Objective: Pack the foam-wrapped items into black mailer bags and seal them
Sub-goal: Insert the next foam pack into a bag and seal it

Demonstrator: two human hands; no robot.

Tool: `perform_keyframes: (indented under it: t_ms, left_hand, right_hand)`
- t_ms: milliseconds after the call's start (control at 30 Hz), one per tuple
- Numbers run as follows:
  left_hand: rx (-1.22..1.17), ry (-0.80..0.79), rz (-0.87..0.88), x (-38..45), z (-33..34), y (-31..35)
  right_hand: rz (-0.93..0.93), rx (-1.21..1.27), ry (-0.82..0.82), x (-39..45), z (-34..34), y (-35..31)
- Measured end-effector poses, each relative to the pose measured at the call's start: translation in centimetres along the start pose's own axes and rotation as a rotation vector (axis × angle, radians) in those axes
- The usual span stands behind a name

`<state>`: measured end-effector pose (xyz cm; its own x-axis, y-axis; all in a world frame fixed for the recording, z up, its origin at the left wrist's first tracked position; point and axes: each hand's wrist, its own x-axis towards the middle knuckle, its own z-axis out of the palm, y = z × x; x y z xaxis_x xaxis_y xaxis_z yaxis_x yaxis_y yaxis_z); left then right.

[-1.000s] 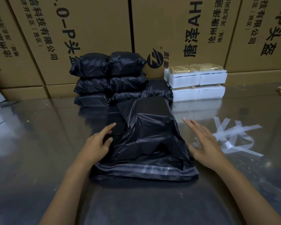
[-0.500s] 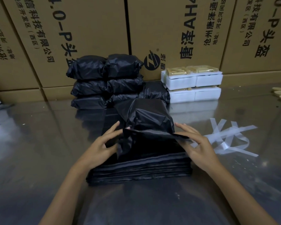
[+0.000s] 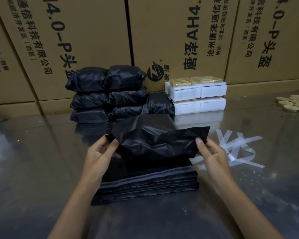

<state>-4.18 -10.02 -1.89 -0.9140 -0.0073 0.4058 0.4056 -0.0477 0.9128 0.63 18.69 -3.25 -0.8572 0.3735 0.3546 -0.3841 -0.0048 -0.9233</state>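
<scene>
Fingers: left hand (image 3: 100, 152) and right hand (image 3: 210, 150) each pinch a side of the filled bag (image 3: 155, 140), raised just over the flat bag stack (image 3: 145, 183) on the worktop (image 3: 33, 169). Adv.: keep flap taut, fold level, press seal end to end. Packed bags (image 3: 109, 94), foam items (image 3: 197, 95) behind.

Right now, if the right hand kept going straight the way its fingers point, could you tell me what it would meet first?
The right hand points left, pinching the black mailer bag, so it would push into that bag first; past it, probably the left hand, though depth is unclear.
</scene>
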Motion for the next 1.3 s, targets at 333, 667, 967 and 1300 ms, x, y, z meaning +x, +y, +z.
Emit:
perform_keyframes:
  t_ms: [333, 667, 967, 1300]
  left_hand:
    - [-0.161, -0.032, -0.026, -1.4, -0.5, 1.6]
    - [0.015, -0.772, -0.032, -3.2, -3.2, 0.8]
    - [0.097, -0.454, -0.071, -5.8, -0.6, 2.0]
    - [0.251, 0.114, 0.066, -2.7, 2.4, 4.3]
  right_hand:
    - [-0.063, -0.023, 0.051, -1.6, -0.2, -0.6]
    - [0.024, -0.007, 0.182, -1.5, -0.3, 0.0]
    - [0.153, -0.011, 0.211, -1.1, 0.2, 0.1]
    - [-0.125, -0.121, 0.156, -0.2, 1.2, -3.8]
